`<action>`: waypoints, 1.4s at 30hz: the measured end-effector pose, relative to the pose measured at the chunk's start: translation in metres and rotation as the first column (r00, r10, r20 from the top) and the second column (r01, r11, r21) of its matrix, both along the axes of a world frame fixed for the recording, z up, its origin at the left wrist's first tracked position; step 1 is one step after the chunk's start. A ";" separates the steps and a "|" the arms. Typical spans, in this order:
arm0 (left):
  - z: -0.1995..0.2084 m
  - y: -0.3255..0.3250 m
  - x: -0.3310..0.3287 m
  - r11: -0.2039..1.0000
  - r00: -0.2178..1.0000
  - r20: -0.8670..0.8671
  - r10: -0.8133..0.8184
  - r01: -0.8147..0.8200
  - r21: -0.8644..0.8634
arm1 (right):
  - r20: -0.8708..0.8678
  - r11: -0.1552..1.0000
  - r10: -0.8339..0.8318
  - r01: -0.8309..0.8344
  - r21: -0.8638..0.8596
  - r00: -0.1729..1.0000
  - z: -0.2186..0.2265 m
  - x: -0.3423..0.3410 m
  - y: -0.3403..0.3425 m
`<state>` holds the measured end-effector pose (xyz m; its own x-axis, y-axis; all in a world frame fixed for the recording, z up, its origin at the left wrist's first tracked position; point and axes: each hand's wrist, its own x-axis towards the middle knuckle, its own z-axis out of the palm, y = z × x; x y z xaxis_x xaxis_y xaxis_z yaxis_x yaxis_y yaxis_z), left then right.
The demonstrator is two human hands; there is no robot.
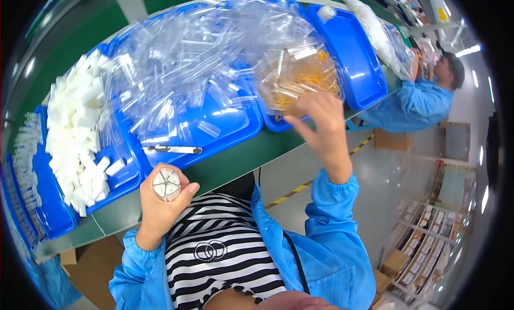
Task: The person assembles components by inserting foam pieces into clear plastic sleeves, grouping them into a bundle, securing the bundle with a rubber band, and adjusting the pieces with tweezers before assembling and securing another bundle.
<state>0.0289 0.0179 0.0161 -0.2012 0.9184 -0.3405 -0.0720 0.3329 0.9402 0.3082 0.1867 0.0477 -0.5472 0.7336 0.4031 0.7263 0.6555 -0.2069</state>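
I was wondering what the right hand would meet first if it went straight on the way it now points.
The right hand would probably meet the yellow elastic bands first, though clear plastic lies close to them and might be touched sooner; depth is unclear.

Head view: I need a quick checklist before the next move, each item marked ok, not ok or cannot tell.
1. Left hand closed around the white bundle: ok.
2. Right hand at the yellow bands: ok.
3. Right hand gripping any of the yellow bands: cannot tell; its fingertips do not show clearly enough.
4. Yellow bands fully uncovered: not ok; clear plastic lies over part of them.
5. Pen apart from both hands: ok; it lies at the near side of the blue tray.
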 end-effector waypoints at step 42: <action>0.001 0.007 0.009 0.997 0.996 0.043 -0.075 0.075 0.004 | -0.377 0.991 0.092 -0.122 -0.056 0.922 -0.045 -0.083 -0.029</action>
<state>0.0383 0.0249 0.0175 -0.1166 0.9313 -0.3452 -0.0871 0.3366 0.9376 0.2247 0.1575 0.0028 -0.4456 0.7157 0.5378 0.5128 0.6964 -0.5020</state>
